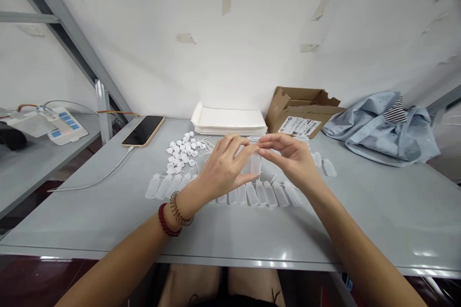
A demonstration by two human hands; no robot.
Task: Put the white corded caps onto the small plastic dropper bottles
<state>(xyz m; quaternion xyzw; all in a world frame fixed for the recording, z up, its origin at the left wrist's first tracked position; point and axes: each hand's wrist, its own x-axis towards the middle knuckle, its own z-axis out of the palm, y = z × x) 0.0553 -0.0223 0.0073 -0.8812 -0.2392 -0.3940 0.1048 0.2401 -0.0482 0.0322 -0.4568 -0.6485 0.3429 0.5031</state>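
Observation:
My left hand (225, 165) is closed around a small translucent plastic bottle (256, 164), held just above the table. My right hand (293, 156) meets it from the other side, thumb and fingers pinched near the bottle's top; what lies between those fingertips is too small to make out. Beneath my hands, several similar translucent bottles (261, 194) lie side by side in a row, partly hidden by my left hand and wrist. To the left of my left hand is a loose heap of small white caps (182, 153), with thin white cords beside it.
A stack of white padded envelopes (230, 122) and an open cardboard box (302, 112) stand against the wall. Blue-grey cloth (385, 129) lies at the right. A phone (144, 130) with a white cable (108, 176) rests at the left. Translucent pieces (329, 168) lie beyond my right hand.

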